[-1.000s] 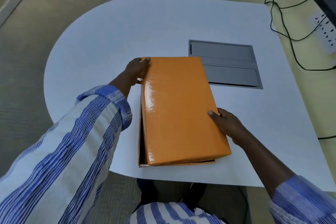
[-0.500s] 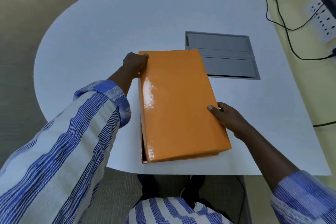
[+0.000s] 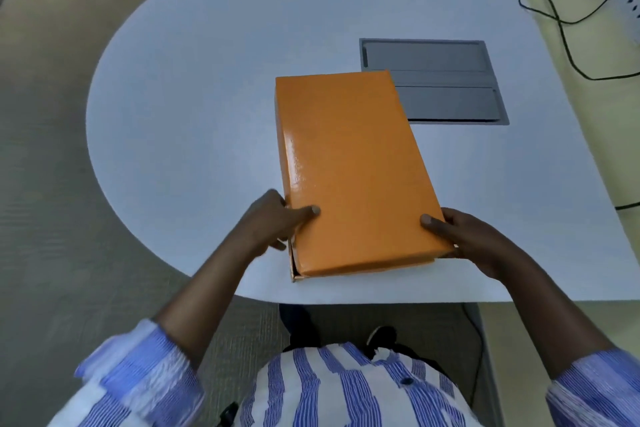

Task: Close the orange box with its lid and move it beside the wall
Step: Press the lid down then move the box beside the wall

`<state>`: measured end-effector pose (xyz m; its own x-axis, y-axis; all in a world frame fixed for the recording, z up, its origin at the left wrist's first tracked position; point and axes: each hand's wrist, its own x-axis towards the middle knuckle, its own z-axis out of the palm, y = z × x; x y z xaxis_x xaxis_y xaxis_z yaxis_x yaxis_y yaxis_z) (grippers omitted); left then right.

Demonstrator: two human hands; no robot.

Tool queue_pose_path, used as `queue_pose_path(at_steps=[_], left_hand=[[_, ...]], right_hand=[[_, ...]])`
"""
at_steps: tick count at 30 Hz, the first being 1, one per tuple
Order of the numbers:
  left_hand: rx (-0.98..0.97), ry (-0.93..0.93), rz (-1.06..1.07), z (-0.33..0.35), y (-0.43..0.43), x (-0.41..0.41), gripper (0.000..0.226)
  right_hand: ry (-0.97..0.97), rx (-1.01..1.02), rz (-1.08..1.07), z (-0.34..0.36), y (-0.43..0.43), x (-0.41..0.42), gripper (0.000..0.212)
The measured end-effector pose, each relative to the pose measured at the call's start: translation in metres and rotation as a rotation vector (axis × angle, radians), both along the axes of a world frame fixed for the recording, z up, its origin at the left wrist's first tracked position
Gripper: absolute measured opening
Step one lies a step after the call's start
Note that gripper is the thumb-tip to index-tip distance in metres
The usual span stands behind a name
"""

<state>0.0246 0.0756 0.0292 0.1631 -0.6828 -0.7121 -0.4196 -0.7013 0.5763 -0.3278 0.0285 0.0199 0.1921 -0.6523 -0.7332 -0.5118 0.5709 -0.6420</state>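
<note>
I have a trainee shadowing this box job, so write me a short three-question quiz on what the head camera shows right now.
1. True or false: the orange lid sits fully flush on the box at its near left corner.
2. Which hand has its thumb on top of the lid: A left hand only, B right hand only, C both?
3. What grey thing set into the white table does the lid's far right corner overlap?

Key
1. False: a dark gap shows there.
2. C.
3. The grey hatch.
</note>
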Motion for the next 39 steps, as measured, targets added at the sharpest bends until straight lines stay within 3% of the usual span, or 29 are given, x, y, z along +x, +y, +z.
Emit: queue_pose_path(at_steps=[8,11,20,24,26,34,39], left_hand=[[-0.131,-0.225,0.207,-0.002,0.072,-0.049,0.055],[-0.157,-0.275,0.252,0.000,0.077,-0.057,0.056],[-0.077,-0.121,0.380,-0.002,0.088,-0.055,0.082],[-0.169,-0.063,0.469,-0.008,0.100,-0.057,0.055],[-0.193,-0.094,0.490,-0.014,0.106,-0.062,0.053],[-0.123,-0.138,0.382,-0.016,0.104,-0.064,0.064],[-0.097,-0.158,0.286,-0.019,0.097,-0.060,0.058]], right_hand=[[-0.126,-0.049,-0.012,-0.009,0.010,-0.004,0.077],[-0.151,-0.054,-0.017,-0.012,0.011,-0.006,0.081],[-0.163,-0.104,0.081,-0.012,0.015,-0.006,0.074],[-0.120,-0.164,0.154,-0.018,0.021,-0.003,0.069],[-0.101,-0.176,0.166,-0.022,0.023,-0.005,0.073],[-0.161,-0.108,0.185,-0.021,0.022,-0.012,0.099],[-0.095,-0.177,0.211,-0.028,0.027,-0.005,0.092]])
